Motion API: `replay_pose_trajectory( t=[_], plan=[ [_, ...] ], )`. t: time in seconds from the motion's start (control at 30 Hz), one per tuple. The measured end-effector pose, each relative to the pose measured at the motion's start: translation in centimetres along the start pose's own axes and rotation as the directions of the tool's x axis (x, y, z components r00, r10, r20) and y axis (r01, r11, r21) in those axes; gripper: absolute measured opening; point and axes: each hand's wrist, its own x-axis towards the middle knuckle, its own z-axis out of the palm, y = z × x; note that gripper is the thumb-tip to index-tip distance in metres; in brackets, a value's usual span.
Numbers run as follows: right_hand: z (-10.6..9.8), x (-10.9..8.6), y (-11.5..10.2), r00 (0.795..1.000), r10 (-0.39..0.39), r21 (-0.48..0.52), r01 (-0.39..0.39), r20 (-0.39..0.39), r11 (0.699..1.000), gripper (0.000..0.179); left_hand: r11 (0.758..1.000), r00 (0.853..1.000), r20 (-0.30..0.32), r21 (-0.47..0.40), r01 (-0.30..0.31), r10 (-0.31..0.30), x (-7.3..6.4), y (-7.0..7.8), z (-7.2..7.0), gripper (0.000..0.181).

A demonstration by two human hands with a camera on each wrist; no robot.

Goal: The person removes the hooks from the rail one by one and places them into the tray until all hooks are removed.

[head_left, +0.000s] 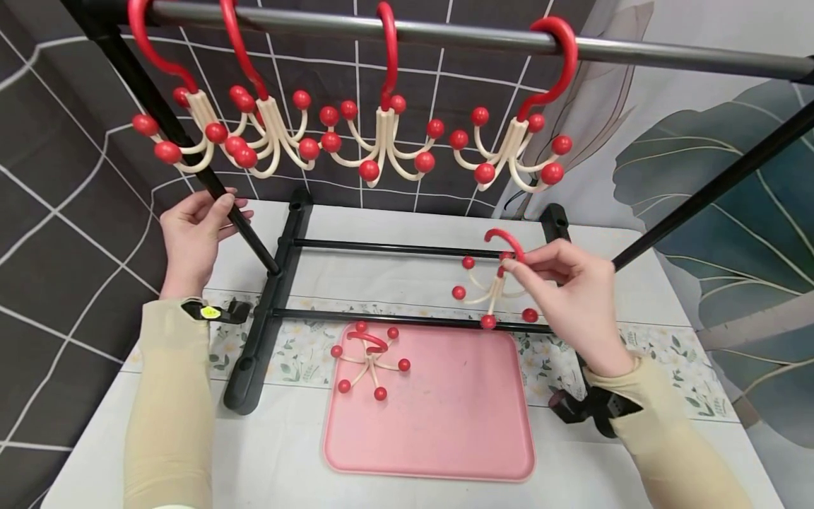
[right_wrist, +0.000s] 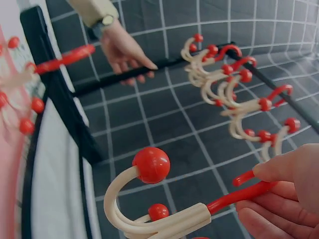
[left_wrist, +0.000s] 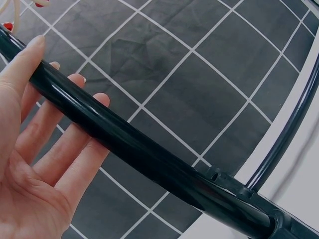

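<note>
My right hand pinches the red hook end of a multi-arm claw hanger, cream with red ball tips. In the right wrist view the thumb and fingers hold this hanger by its red stem, its cream arms pointing away. My left hand holds the black left post of a clothes rack. Seen in the left wrist view, the thumb lies on one side of the post and the fingers reach behind it. Another such hanger sits on a pink tray.
Several matching hangers hang from the rack's grey top bar. The rack's black base and two lower rods stand on a white table. A dark tiled backdrop rises behind, with a leaf-patterned curtain on the right.
</note>
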Motion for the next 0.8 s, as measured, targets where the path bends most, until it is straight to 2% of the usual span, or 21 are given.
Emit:
replay_pose_trajectory(
  t=[0.17, 0.3, 0.43, 0.53, 0.63, 0.8],
  plan=[
    [1.8, -1.3, 0.4, 0.994, 0.055, 0.084, -0.063, 0.095, 0.994, 0.014, 1.0, 1.0, 0.0, -0.009, -0.001, 0.001, 0.0, -0.1, -0.1, 0.032],
    [2.9, -2.3, 0.7, 0.988, 0.055, 0.144, -0.076, 0.144, 0.987, 0.014, 1.0, 1.0, 0.0, -0.008, -0.004, 0.004, 0.0, -0.1, -0.1, 0.031],
    [3.7, -3.3, 1.0, 0.975, 0.077, 0.256, -0.13, 0.207, 0.958, 0.014, 1.0, 1.0, 0.0, -0.008, -0.011, 0.011, 0.1, -0.2, 0.0, 0.03],
    [4.3, -4.1, 1.0, 0.963, 0.101, 0.338, -0.184, 0.25, 0.923, 0.015, 1.0, 1.0, 0.002, -0.001, -0.015, 0.015, 0.1, -0.2, 0.0, 0.028],
    [4.9, -4.8, 1.1, 0.952, 0.109, 0.384, -0.218, 0.285, 0.897, 0.015, 1.0, 1.0, 0.002, 0.009, -0.017, 0.017, 0.1, -0.2, 0.1, 0.027],
    [5.8, -6.0, 1.4, 0.935, 0.1, 0.422, -0.247, 0.341, 0.873, 0.016, 1.0, 1.0, 0.002, 0.01, -0.021, 0.021, 0.1, -0.1, 0.1, 0.03]
  ],
)
